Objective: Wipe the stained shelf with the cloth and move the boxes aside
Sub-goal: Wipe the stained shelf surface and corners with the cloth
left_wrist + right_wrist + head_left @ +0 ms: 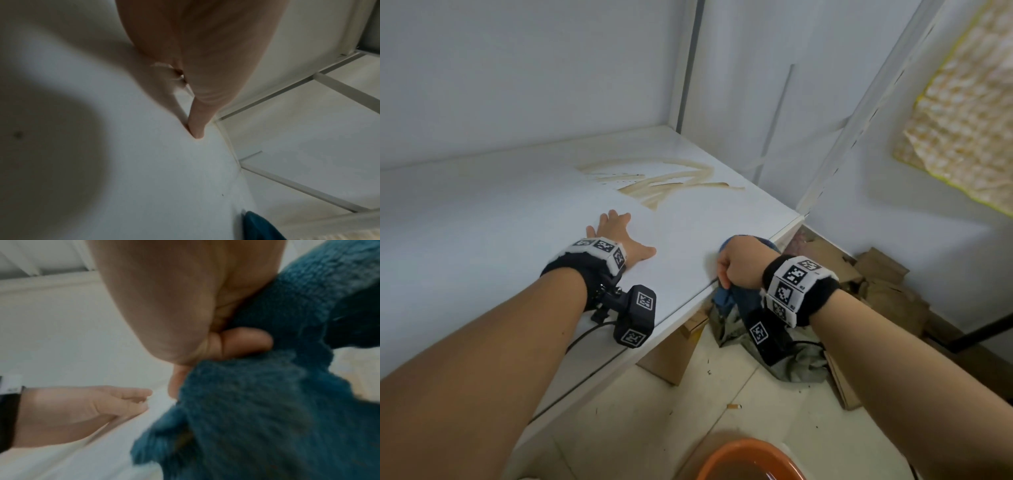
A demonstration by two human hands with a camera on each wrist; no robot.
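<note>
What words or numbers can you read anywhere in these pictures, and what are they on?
There are no words or numbers to read.
The wristband on the left hand and the one on the right hand carry black-and-white square code patterns, not letters; tiny marks beside them are too small to read.
The shelf, its brown stain, the blue cloth, the cardboard boxes and the orange basin show no print.

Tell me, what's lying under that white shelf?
Under the shelf, cardboard boxes and crumpled grey fabric lie on the floor. Anything further back is hidden by the shelf.
</note>
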